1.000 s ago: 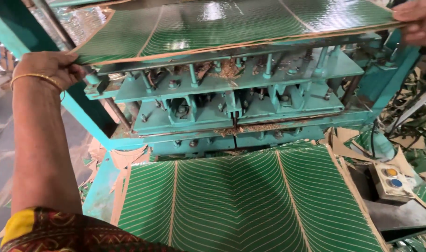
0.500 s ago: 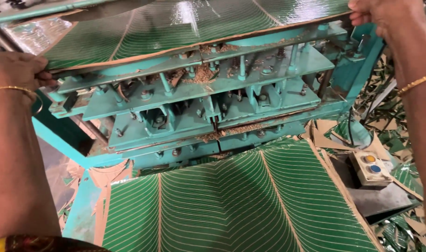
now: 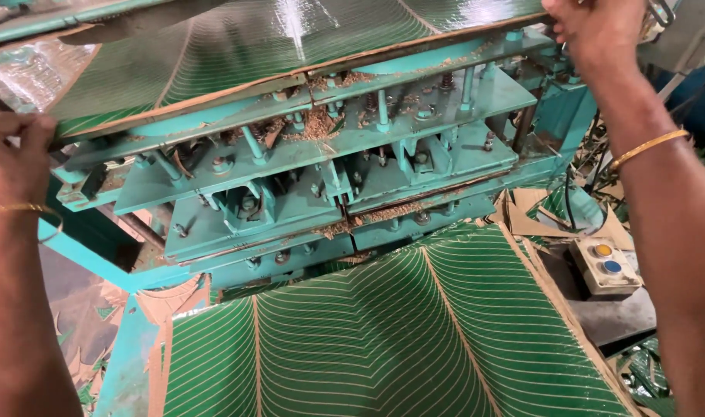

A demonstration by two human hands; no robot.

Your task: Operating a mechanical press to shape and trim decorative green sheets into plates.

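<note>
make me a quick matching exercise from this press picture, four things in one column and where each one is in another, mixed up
Things:
1. left hand
2. right hand
3. control box with yellow and blue buttons
4. lower leaf-print sheet

Places:
A. lying flat below the teal press
B. on the top right corner of the upper sheet
C. on the left edge of the upper sheet
D. to the right of the press, low down

Pairs: 1-C, 2-B, 3-D, 4-A

Bare forearms — a thin gold bangle (image 3: 647, 148) at two o'clock, another gold bangle (image 3: 20, 210) at nine o'clock.
</note>
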